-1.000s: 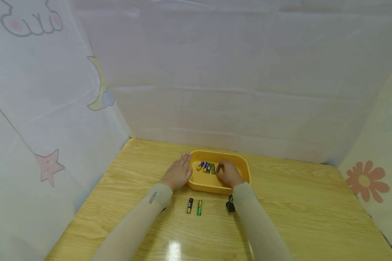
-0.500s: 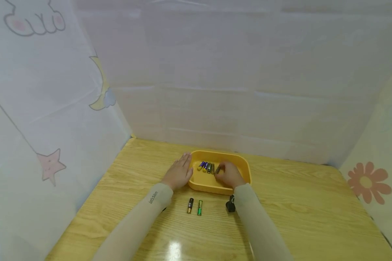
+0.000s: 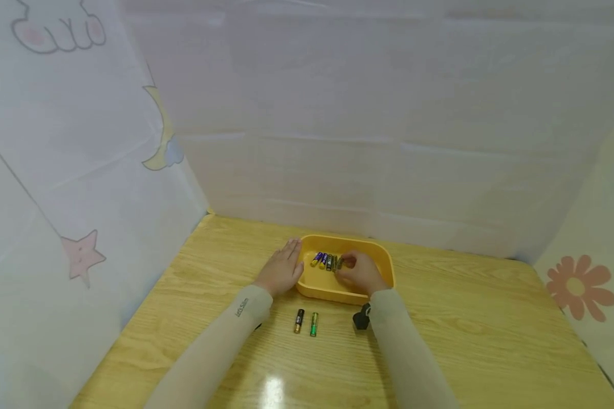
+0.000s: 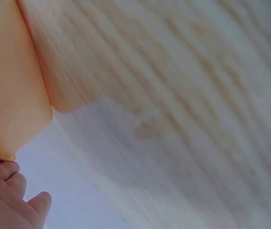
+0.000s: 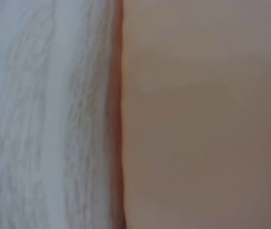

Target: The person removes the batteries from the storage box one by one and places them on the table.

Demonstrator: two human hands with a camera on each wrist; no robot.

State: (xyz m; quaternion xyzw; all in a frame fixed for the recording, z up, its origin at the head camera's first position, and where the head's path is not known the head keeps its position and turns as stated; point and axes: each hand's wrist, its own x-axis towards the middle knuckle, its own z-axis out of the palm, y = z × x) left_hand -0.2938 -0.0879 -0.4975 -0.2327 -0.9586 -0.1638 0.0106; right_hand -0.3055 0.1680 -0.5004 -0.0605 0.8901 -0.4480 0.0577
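A yellow plastic tray [image 3: 332, 294] holds a row of several batteries, lying roughly side by side. Two are purple and yellow, including the leftmost battery [image 3: 316, 259], and a dark battery [image 3: 330, 263] lies beside them. My right hand [image 3: 363, 275] reaches into the tray and pinches the battery [image 3: 340, 262] at the row's right end, partly hidden by the fingers. Along the tray's left rim rests my left hand [image 3: 279, 270], fingers straight; the left wrist view shows its fingers [image 4: 16, 183] against the rim. Only the tray wall [image 5: 202, 124] and tabletop appear in the right wrist view.
In front of the tray, a black and gold battery [image 3: 299, 321] and a green battery [image 3: 314, 324] lie apart on the wooden table [image 3: 471, 329]. A pale sheet wall [image 3: 307, 170] stands behind the table, with printed sheets on both sides.
My right hand has brought the pinched battery slightly left, closer to the others in the row. My left hand stays at the rim. The head view has shifted a little.
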